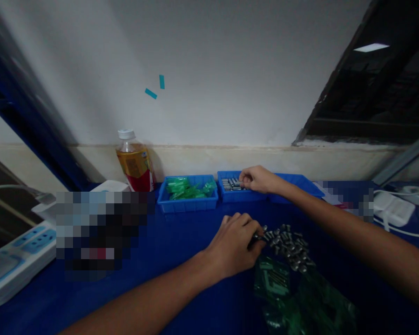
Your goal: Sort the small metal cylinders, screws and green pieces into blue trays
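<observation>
My left hand [238, 244] is curled just above the blue table, at the left edge of a loose pile of metal screws [290, 246]. Something small and dark shows between its thumb and fingers, too unclear to name. Farther back, my right hand [260, 179] reaches into a blue bin [242, 195] of short silver metal cylinders [231, 183]. Its fingertips are pinched together over them, and whatever they hold is hidden. Below the screws lies a green-tinted plastic bag [273, 279] with long thin metal pieces inside.
Left of the cylinders, another blue bin [187, 204] holds green plastic pieces. A third blue bin [300, 182] stands partly behind my right forearm. A drink bottle [136, 163] is by the wall. Power strips [38, 242] lie left; white chargers and cables [393, 209] lie right. More green bags [310, 307] lie in front.
</observation>
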Tool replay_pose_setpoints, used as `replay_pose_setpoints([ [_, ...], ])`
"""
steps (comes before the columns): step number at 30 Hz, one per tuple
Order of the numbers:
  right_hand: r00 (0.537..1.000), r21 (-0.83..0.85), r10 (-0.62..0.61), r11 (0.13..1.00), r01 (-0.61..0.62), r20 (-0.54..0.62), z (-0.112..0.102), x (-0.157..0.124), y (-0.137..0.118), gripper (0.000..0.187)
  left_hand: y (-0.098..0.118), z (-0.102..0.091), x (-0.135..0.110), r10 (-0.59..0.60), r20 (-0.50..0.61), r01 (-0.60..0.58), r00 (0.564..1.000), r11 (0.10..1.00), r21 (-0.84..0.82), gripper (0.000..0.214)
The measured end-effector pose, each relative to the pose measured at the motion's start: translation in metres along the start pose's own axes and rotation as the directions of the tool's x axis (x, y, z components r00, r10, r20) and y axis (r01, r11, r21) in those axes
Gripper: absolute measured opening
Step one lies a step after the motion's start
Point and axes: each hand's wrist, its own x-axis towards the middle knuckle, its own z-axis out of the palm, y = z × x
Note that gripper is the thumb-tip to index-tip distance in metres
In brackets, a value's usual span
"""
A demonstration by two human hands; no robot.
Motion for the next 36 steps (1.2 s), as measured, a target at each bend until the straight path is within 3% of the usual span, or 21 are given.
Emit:
replay_pose_setpoints([
  [12,0.991,-0.209,0.061,0.977,-0.035,0.119,-0.001,0.022,-0.012,0.013,-0.002,0.000,0.001,0.011,-0.016,-0.011,1.000,1.000,-0.009,0.009],
  [26,0.992,-0.297,0.087,0.953,-0.056,0.095,0.000,0.024,-0.015,0.021,-0.003,0.003,0.001,-0.022,-0.043,0.021,0.999,1.000,-0.009,0.017],
  [36,0.998,-0.252,0.045,0.967,-0.031,0.050,-0.005,0.016,-0.010,0.022,-0.004,0.001,0.001,-0.028,-0.040,0.027,0.999,0.999,-0.033,0.018],
])
